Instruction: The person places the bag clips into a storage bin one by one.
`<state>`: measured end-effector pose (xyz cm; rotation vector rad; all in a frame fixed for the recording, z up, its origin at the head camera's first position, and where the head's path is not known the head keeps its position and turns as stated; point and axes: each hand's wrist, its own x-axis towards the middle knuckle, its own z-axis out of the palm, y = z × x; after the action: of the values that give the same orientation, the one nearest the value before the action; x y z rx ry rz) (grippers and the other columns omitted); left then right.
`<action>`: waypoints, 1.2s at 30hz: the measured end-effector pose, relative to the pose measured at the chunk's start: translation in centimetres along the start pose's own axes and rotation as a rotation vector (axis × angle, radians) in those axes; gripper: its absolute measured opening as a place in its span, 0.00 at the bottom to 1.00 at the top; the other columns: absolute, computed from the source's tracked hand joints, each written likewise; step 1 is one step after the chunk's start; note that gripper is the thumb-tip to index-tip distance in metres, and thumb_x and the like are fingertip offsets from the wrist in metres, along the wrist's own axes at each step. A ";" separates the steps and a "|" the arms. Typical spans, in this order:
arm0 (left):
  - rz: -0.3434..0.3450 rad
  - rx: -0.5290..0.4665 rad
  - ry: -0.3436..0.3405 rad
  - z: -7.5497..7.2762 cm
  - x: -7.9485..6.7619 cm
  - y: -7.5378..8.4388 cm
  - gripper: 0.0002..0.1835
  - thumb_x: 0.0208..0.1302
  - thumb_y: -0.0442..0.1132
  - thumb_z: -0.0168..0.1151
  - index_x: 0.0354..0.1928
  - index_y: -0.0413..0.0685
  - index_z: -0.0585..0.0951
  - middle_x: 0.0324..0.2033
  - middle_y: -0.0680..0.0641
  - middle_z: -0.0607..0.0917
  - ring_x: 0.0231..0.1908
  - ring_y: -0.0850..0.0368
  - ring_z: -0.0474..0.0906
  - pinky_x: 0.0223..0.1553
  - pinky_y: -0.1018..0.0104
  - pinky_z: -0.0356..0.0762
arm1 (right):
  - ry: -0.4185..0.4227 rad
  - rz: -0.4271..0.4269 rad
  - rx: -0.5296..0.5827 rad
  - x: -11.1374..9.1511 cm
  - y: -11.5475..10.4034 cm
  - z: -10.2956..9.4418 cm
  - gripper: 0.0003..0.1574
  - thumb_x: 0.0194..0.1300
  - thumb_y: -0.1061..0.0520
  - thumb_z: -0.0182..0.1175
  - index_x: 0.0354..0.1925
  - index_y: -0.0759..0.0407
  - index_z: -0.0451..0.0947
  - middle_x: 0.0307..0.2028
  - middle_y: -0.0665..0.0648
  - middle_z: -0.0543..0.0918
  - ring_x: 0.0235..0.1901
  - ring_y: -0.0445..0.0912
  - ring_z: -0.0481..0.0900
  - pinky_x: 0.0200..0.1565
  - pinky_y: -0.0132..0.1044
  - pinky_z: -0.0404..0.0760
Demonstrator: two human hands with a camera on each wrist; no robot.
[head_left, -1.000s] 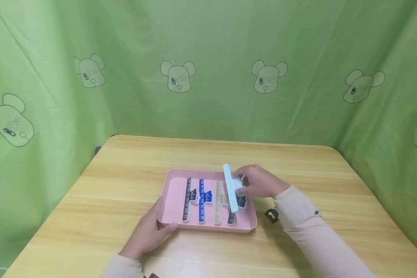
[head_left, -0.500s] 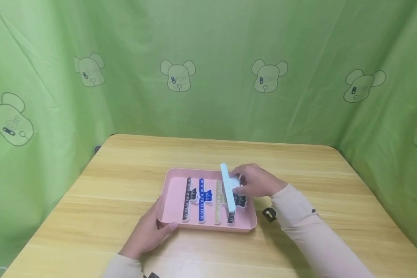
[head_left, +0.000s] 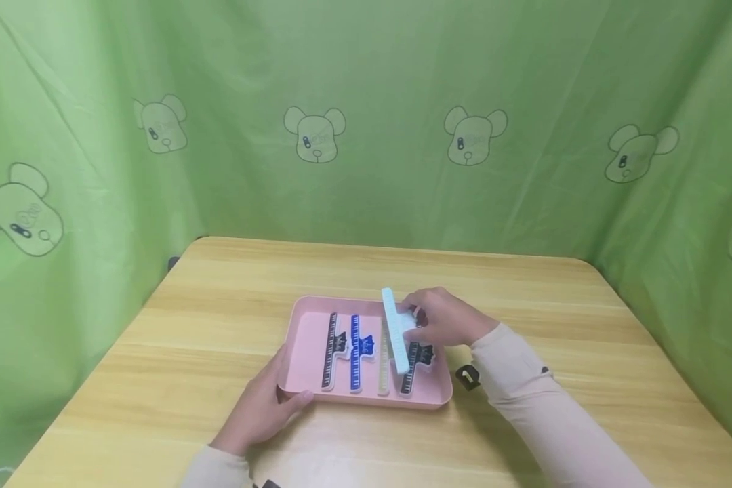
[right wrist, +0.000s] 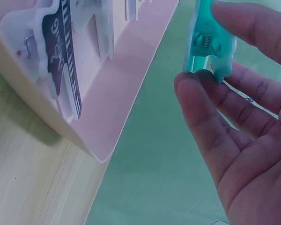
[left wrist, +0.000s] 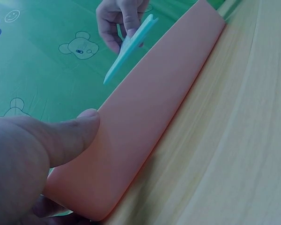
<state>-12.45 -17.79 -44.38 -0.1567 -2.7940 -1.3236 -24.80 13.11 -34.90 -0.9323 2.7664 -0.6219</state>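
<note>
My right hand [head_left: 448, 317] pinches a light blue sheet-music clip [head_left: 395, 332] between thumb and fingers, above the tray's right part. A metal spring shows on this clip [right wrist: 207, 40] in the right wrist view. My left hand [head_left: 257, 407] holds the near left corner of the pink tray [head_left: 305, 346], its thumb [left wrist: 77, 133] on the front wall. Inside lie a black clip [head_left: 329, 352], a blue clip [head_left: 356, 356], a pale yellow-green clip [head_left: 383, 381] and another black clip [head_left: 407, 383], all with piano-key prints. The held clip partly covers the yellow-green one in the head view.
The tray stands on a light wooden table [head_left: 250, 285]. Green curtains [head_left: 390, 196] with bear-head prints hang behind and on both sides. A black strap piece [head_left: 468, 377] hangs at my right wrist.
My right hand has shifted slightly left with the light blue clip, which now overlaps more of the yellow-green clip and uncovers the right black one. My left hand stays at the corner.
</note>
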 end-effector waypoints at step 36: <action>0.011 0.003 0.002 0.0 -0.1 0.1 0.51 0.56 0.49 0.71 0.76 0.50 0.53 0.71 0.41 0.62 0.66 0.38 0.62 0.65 0.39 0.58 | -0.025 -0.001 -0.004 0.9 -1.8 0.4 0.32 0.52 0.56 0.74 0.55 0.65 0.78 0.39 0.53 0.83 0.32 0.39 0.77 0.35 0.29 0.81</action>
<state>-12.34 -17.70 -44.31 -0.1707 -2.7898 -1.3159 -24.47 11.14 -34.50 -0.9353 2.7465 -0.6002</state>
